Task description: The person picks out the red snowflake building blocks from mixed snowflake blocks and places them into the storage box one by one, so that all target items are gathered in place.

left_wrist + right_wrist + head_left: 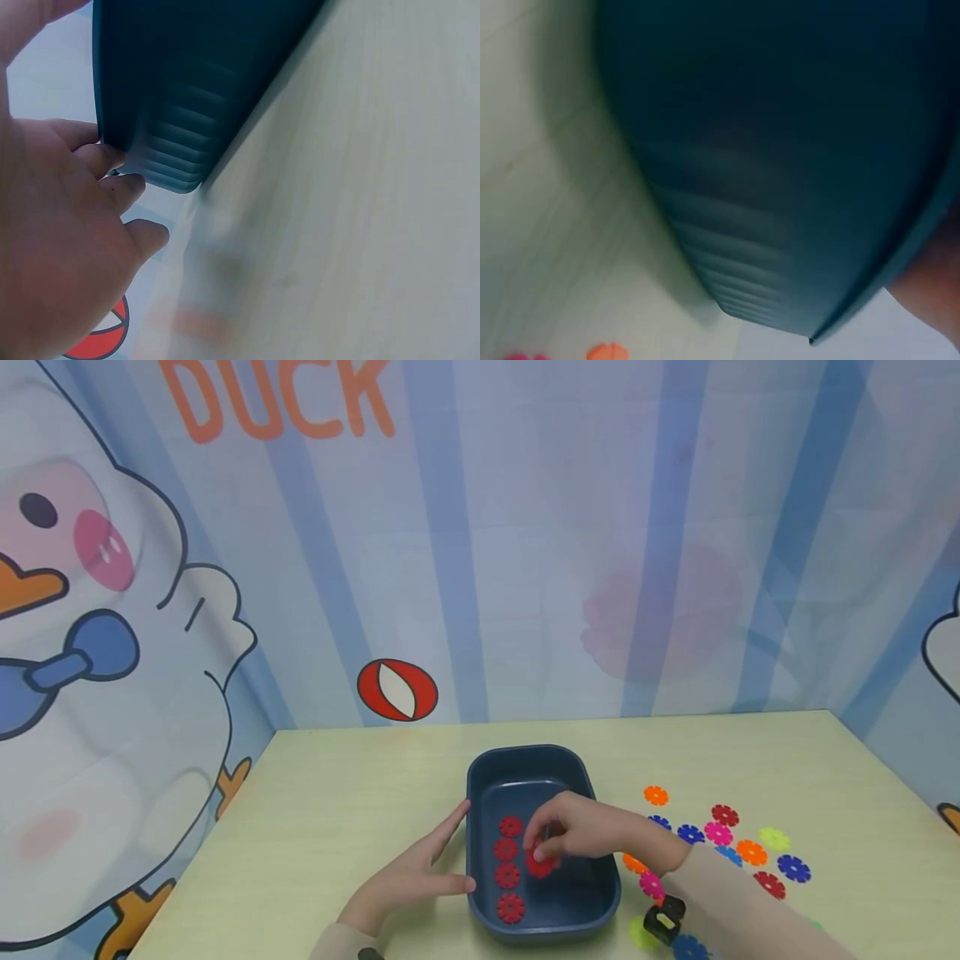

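A dark blue tray [543,922] lies on the table, with a column of several red notched plastic discs [507,849] along its left side. My right hand [577,828] reaches into the tray and pinches another red notched disc [542,865], low over the tray floor beside the column. In the right wrist view the tray's outer wall [757,225] covers most of that hand. My left hand [412,877] touches the tray's left side, thumb and fingers spread. The left wrist view shows its fingertips [131,184] against the tray's outer wall [176,139].
Loose notched discs in orange, blue, pink, red and yellow [775,838] lie scattered on the pale table [360,793] right of the tray, some under my right forearm. A printed curtain [525,527] hangs behind the table. A black band piece [664,920] sits at my right wrist.
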Available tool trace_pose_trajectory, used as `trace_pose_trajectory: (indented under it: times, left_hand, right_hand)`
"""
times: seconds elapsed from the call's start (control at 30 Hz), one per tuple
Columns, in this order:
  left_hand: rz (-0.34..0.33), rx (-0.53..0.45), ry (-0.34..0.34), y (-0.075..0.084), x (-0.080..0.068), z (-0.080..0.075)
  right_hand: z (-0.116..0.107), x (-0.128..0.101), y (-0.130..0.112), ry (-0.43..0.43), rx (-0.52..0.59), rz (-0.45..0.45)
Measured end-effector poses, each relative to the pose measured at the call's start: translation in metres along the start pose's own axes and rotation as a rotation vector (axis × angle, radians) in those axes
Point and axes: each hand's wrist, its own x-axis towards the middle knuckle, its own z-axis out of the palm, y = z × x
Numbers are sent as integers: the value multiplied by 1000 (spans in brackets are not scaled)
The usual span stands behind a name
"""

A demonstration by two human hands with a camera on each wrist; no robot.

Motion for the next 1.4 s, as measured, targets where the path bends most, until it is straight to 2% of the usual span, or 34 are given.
trace_pose_trajectory:
  times: [0.27,0.7,1.1,1.4]
  left_hand:
    - [4,2,2,0,0,0]
    - [10,-1,-5,-1,0,0]
    - [34,11,-16,2,-2,-2]
    - [31,1,-17,3,-3,-1]
  right_hand:
    - [9,8,0,-52,8,89]
    - [21,18,7,-166,-62,151]
    - [23,18,5,-216,-64,173]
    - [25,19,6,-224,-112,173]
